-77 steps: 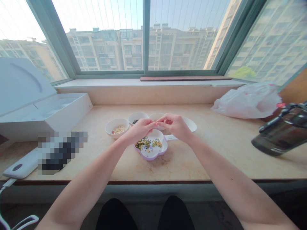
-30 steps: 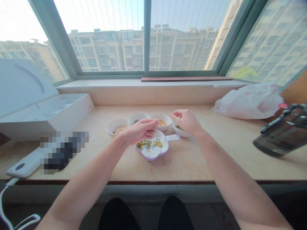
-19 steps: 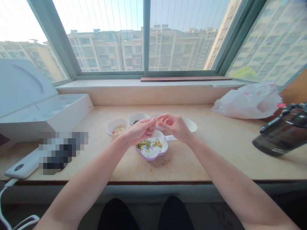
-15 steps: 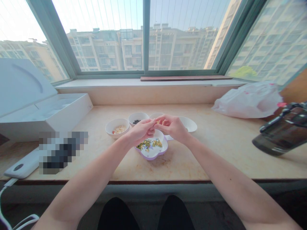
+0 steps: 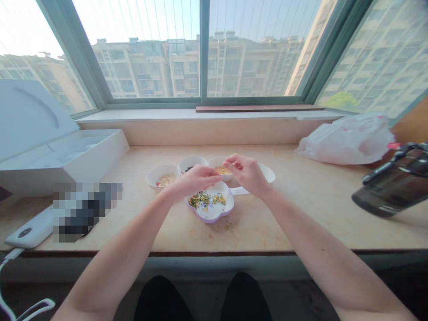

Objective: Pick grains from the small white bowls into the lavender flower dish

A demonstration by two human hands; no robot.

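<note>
Beige counter fills my head view, dark front edge running below the dish, with a strip of counter between the two. Sideways room is widest on the right: counter runs out to a plastic bag and a tilted-looking dark jug. Left side is tighter, with an open white box and a white power bank near the front edge.

Dish sits mid-counter in front of four white bowls: lobed, white inside, purple rim, handle pointing right. Beans in it, green and yellow, mostly to the left with a smaller patch to the right. Left bowl has pale pieces and a red bit; rear bowl something black; next bowl yellow grains.

Left hand is palm down over the dish's far side, fingers bunched, thumb close. Right hand is curled by the yellow grains, fingertips near its thumb. Can't tell if either grips anything.

Right hand covers most of the right bowl. Dark item by the power bank is pixelated. Handle lettering unreadable.
</note>
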